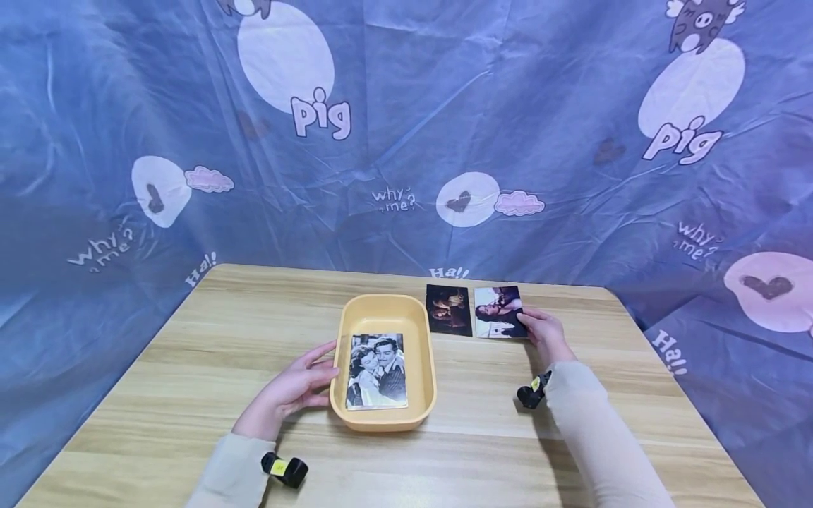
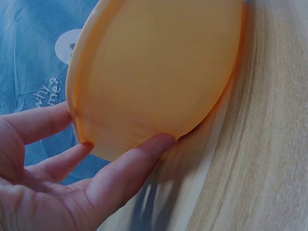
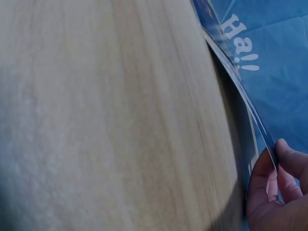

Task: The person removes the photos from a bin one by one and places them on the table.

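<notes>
My left hand holds the left side of a yellow plastic tray with rounded corners. In the left wrist view, the fingers touch the tray's rim and the thumb lies lower on its outer wall. Inside the tray lies a black-and-white photo of a couple. My right hand pinches the right edge of a colour photo between thumb and fingers. The right wrist view shows this photo's gripped edge lifted off the table, nearly edge-on.
A dark photo lies just left of the pinched one, behind the tray's right side. Everything stands on a wood-grain table. A blue patterned cloth hangs behind the table's far edge. Each wrist wears a small black camera.
</notes>
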`<action>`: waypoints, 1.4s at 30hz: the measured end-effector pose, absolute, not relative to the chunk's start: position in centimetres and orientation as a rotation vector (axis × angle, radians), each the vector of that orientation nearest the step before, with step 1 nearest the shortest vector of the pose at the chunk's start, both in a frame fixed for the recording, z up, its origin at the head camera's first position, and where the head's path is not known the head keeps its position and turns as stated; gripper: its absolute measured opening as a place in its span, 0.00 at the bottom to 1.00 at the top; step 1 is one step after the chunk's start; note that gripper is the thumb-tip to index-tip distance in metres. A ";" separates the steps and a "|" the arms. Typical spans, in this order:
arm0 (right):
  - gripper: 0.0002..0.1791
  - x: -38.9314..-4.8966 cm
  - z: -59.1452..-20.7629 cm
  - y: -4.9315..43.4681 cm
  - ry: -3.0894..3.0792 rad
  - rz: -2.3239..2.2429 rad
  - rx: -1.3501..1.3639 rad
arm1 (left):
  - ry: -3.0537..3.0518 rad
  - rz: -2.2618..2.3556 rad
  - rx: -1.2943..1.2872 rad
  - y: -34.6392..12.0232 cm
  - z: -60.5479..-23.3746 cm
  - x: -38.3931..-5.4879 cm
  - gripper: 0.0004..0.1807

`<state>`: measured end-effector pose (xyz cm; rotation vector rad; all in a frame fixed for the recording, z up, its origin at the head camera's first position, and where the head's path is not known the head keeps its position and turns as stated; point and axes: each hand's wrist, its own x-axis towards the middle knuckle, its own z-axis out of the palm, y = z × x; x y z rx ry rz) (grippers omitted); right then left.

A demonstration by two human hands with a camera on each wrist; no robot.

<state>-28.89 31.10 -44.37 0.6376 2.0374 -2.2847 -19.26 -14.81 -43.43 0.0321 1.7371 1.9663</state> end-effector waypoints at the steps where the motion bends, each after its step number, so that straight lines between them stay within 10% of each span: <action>1: 0.07 -29.0 -44.4 31.0 2.067 -2.272 0.655 | 1.736 1.967 0.031 -14.8 -43.4 -19.3 0.42; 30: 0.33 -29.5 -43.7 29.3 2.331 -2.073 0.871 | 1.735 1.983 0.033 -14.9 -43.7 -19.2 0.41; 42: 0.37 -27.9 -40.2 26.0 2.068 -2.252 0.486 | 1.738 1.985 0.050 -15.0 -43.9 -19.1 0.42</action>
